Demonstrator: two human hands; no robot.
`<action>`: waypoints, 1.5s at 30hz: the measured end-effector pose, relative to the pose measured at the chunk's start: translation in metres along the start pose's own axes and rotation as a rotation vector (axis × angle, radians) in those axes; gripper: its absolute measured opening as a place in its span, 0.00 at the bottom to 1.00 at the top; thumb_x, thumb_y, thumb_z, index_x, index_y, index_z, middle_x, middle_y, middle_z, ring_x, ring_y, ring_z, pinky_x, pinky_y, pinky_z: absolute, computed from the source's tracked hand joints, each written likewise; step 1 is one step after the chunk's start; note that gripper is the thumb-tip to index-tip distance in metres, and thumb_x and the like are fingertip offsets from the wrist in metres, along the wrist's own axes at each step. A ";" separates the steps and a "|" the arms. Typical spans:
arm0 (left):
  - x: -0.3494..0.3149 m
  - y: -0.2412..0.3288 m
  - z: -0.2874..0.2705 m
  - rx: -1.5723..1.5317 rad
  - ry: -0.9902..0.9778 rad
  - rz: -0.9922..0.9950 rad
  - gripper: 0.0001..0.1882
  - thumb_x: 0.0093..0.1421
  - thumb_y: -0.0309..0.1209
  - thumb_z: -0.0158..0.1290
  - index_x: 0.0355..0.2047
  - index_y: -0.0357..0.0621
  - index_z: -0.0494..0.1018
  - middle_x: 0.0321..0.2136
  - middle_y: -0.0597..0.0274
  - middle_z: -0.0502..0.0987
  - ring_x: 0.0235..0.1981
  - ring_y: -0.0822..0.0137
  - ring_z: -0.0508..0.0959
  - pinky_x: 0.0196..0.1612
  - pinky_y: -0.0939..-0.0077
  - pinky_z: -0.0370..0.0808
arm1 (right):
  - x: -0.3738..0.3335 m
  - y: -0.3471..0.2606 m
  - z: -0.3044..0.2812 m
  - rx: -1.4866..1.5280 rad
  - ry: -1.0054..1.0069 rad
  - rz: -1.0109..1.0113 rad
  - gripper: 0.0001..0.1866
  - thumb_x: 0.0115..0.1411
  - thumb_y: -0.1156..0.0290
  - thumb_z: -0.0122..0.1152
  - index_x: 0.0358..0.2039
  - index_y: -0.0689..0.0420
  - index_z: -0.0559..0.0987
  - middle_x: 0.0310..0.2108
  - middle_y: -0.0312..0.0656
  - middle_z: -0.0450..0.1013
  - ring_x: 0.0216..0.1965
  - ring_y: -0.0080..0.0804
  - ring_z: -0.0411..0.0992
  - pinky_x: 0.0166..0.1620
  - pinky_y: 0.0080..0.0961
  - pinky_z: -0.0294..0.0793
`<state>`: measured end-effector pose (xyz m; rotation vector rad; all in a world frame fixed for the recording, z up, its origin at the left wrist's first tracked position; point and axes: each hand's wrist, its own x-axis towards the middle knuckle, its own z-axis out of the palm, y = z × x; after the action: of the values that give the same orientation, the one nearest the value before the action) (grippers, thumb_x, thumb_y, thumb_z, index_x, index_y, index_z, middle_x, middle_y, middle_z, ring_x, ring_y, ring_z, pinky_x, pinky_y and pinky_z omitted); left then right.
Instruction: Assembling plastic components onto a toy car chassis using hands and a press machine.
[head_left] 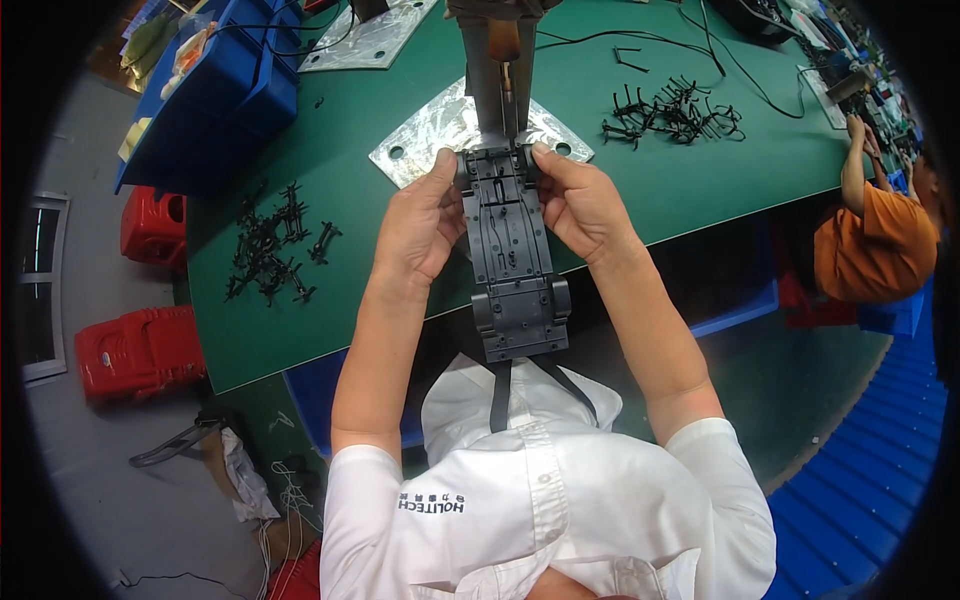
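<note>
A long black plastic chassis, like that of a toy car (512, 250), lies between my hands. Its far end is under the tip of an upright bench press with a thin metal driver (508, 95); whether the tip touches it I cannot tell. My left hand (425, 215) grips the chassis by its far left corner, thumb on top. At the far right corner my right hand (580, 205) holds it the same way. The near end of the chassis reaches past the table edge toward my shirt. Beneath the far end is the machine's silvery metal base plate (420, 140).
On the green table (400, 70) lie a pile of small black parts (270, 245) at left and another pile (675, 112) at right. Blue bins (225, 100) stand at the far left, red stools (140, 350) beside the table. A person in orange (875, 245) works at right.
</note>
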<state>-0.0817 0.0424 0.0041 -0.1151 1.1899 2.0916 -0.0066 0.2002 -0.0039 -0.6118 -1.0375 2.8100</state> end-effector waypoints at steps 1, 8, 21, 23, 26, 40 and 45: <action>0.001 -0.001 -0.002 -0.001 0.000 -0.002 0.13 0.58 0.37 0.51 0.34 0.38 0.72 0.28 0.61 0.76 0.29 0.72 0.76 0.36 0.78 0.74 | 0.000 0.000 0.000 -0.006 -0.002 0.002 0.09 0.59 0.70 0.51 0.37 0.62 0.73 0.31 0.38 0.72 0.32 0.24 0.70 0.37 0.23 0.73; -0.002 -0.001 -0.001 0.010 0.015 -0.005 0.13 0.58 0.37 0.51 0.34 0.38 0.72 0.28 0.61 0.76 0.29 0.72 0.75 0.36 0.77 0.75 | -0.003 0.000 0.000 -0.006 -0.011 -0.005 0.09 0.60 0.70 0.51 0.37 0.62 0.73 0.32 0.39 0.73 0.32 0.24 0.71 0.37 0.23 0.73; 0.002 -0.009 -0.003 0.082 0.002 0.025 0.18 0.56 0.43 0.54 0.35 0.39 0.72 0.27 0.66 0.74 0.26 0.75 0.71 0.29 0.81 0.67 | 0.001 0.003 -0.007 0.003 -0.007 0.001 0.10 0.60 0.70 0.50 0.37 0.63 0.73 0.33 0.40 0.72 0.34 0.25 0.71 0.38 0.24 0.74; 0.001 -0.008 -0.002 0.097 0.014 0.038 0.17 0.56 0.42 0.53 0.35 0.40 0.72 0.26 0.67 0.74 0.26 0.75 0.71 0.29 0.82 0.66 | 0.000 0.001 -0.007 -0.006 -0.010 0.000 0.10 0.60 0.70 0.50 0.37 0.63 0.73 0.33 0.40 0.72 0.34 0.25 0.71 0.38 0.24 0.74; -0.010 -0.007 0.000 0.094 0.004 0.017 0.16 0.56 0.42 0.53 0.35 0.41 0.72 0.26 0.68 0.74 0.26 0.76 0.71 0.30 0.83 0.66 | -0.007 0.000 -0.006 -0.024 -0.045 0.010 0.10 0.60 0.70 0.49 0.37 0.63 0.73 0.33 0.41 0.72 0.34 0.26 0.71 0.39 0.24 0.74; -0.044 -0.019 -0.002 0.136 -0.089 -0.001 0.14 0.58 0.40 0.51 0.33 0.39 0.72 0.25 0.65 0.75 0.24 0.77 0.72 0.28 0.85 0.69 | -0.037 0.007 -0.021 -0.078 -0.143 0.067 0.15 0.62 0.66 0.47 0.39 0.66 0.73 0.34 0.42 0.73 0.34 0.25 0.72 0.38 0.22 0.74; -0.062 -0.026 -0.010 0.137 -0.113 0.000 0.14 0.57 0.37 0.52 0.36 0.37 0.71 0.27 0.63 0.76 0.25 0.76 0.74 0.29 0.85 0.72 | -0.048 0.013 -0.020 -0.098 -0.186 0.086 0.15 0.62 0.65 0.48 0.38 0.65 0.73 0.33 0.41 0.73 0.31 0.22 0.72 0.34 0.18 0.74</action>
<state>-0.0225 0.0093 0.0048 0.0660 1.2595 1.9824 0.0463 0.1925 -0.0100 -0.4189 -1.2156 2.9514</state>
